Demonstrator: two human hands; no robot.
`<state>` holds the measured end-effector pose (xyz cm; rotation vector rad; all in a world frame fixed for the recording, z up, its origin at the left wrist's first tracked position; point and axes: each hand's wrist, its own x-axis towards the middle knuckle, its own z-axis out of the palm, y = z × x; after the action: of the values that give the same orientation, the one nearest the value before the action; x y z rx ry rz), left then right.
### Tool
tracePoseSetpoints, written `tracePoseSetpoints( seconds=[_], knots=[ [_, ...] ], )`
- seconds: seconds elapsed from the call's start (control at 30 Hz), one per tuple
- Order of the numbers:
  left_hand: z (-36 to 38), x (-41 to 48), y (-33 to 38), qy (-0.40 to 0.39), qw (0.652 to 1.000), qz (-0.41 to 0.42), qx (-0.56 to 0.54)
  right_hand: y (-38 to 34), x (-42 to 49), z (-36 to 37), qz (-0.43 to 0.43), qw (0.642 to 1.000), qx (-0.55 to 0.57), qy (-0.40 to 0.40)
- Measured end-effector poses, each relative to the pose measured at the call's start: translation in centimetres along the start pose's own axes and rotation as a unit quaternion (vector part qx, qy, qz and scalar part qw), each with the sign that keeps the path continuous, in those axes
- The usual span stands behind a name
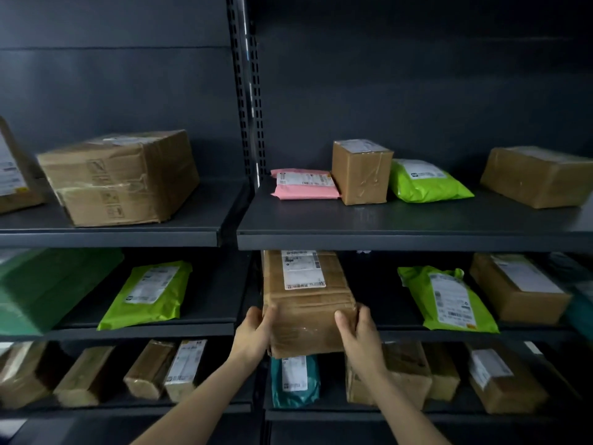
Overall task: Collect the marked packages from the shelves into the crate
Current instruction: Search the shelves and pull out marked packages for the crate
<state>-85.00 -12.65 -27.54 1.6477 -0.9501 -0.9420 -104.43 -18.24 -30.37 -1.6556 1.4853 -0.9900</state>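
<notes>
Brown cardboard box [308, 303] sits on the middle shelf [382, 306], at the left end of the right-hand bay, straight ahead of me and between my two arms. White label on its top face; print too small to read, so I cannot confirm the mark from here.

Long axis: runs front to back, into the shelf. The far end is tucked under the upper shelf [385, 242]; the near end sticks out past the shelf edge towards me, hanging over a teal bag [293, 377] on the shelf below.

Hands: left hand [253, 332] wraps the near left corner and right hand [356, 332] the near right corner, thumbs on top. Both hold the box, set about one box-width apart. Neither is nearer; the grip is even.

A green bag [449, 300] lies near the box on its right, not touching it.

Judgement: since the box lies lengthwise, the pull should come straight back along that axis, kept low so the far end clears the upper shelf. Most of the length is beyond my grip, so expect the far end to dip as it leaves the shelf.

Crate not in view.
</notes>
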Motion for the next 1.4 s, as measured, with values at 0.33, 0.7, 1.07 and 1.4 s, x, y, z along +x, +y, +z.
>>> tracePoseSetpoints(
  seconds=[0.33, 0.7, 1.07, 1.4],
  knots=[
    [-0.9, -0.8, 1.2, -0.028, 0.999, -0.043, 0.02, -1.9, -1.0, -0.9, 0.034, 0.996, -0.068, -0.035],
    [-0.6, 3.9, 2.7, 0.009, 0.997, -0.025, 0.067, -2.9, 2.9, -0.2, 0.085, 0.991, -0.079, -0.073],
    [1.7, 0.6, -0.5, -0.073, 0.963, -0.101, 0.239, 0.2, -0.5, -7.0, 0.094, 0.98, -0.17, -0.049],
    [10.7, -9.9, 3.2, -0.145, 0.927, 0.044, 0.344, 2.4, -8.4, -18.1, 0.033, 0.967, -0.251, -0.027]
  ],
)
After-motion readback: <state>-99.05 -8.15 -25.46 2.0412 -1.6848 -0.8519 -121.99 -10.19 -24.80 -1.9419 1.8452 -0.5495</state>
